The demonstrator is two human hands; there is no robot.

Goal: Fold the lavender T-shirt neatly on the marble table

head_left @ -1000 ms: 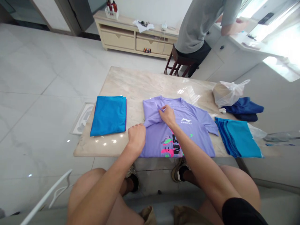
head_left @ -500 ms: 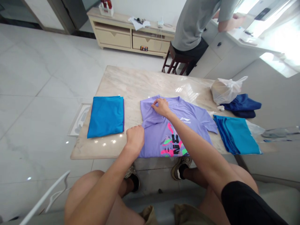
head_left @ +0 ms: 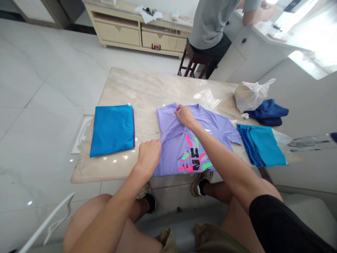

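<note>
On the marble table (head_left: 126, 84), I have the purple shirt (head_left: 168, 128) spread at centre, my left hand (head_left: 149, 154) fisted knuckles-up around its left edge. My right hand (head_left: 185, 116) angles far-left over it, thumb near forefinger; whether they pinch cloth, I can't tell.

The pale marble-patterned worktop (head_left: 139, 84) carries, left to right from the near side, a folded blue cloth (head_left: 112, 130), a purple T-shirt (head_left: 171, 151) printed side up, a white plastic bag (head_left: 249, 96) against a dark blue cloth (head_left: 271, 109), and folded turquoise fabric (head_left: 268, 144).
</note>
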